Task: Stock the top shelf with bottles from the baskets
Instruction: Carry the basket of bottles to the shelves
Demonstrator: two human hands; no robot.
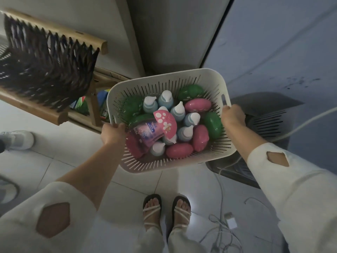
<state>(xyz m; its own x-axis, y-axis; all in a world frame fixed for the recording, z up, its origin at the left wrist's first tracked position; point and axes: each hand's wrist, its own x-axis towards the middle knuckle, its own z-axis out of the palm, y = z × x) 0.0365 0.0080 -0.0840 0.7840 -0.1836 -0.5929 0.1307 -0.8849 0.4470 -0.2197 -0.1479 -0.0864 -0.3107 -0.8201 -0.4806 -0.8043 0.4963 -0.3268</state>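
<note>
Both arms reached forward and down, white sleeves with diamond-shaped cutouts pushed up past the forearms. The left hand (pixel 113 133) was clamped on the near-left rim of the white slotted plastic basket (pixel 165 77), fingers curled over the edge and out of sight inside. The right hand (pixel 232 115) gripped the right rim just below the handle slot, knuckles up, fingertips tucked under the lip. The basket hung tilted between them, clear of the pale tiled floor (pixel 60 161), in front of the person's sandalled feet.

Inside, the load was packed tight: pale blue pump bottles with white nozzles (pixel 179 111), pink mushroom-capped bottles (pixel 197 105), green mushroom-capped bottles (pixel 212 125), and one purple bottle with a spotted pink cap (pixel 145 136) lying across the near-left side. How many sat underneath was impossible to count.

Up left, a wooden shelf with dark woven slats (pixel 43 70) ran off the frame edge; colourful packets on a lower level were half hidden behind its leg. To the right, a second, grey slotted basket (pixel 268 123) sat on the floor, partly covered by the right forearm. A white shoe (pixel 18 140) showed at the left edge.
</note>
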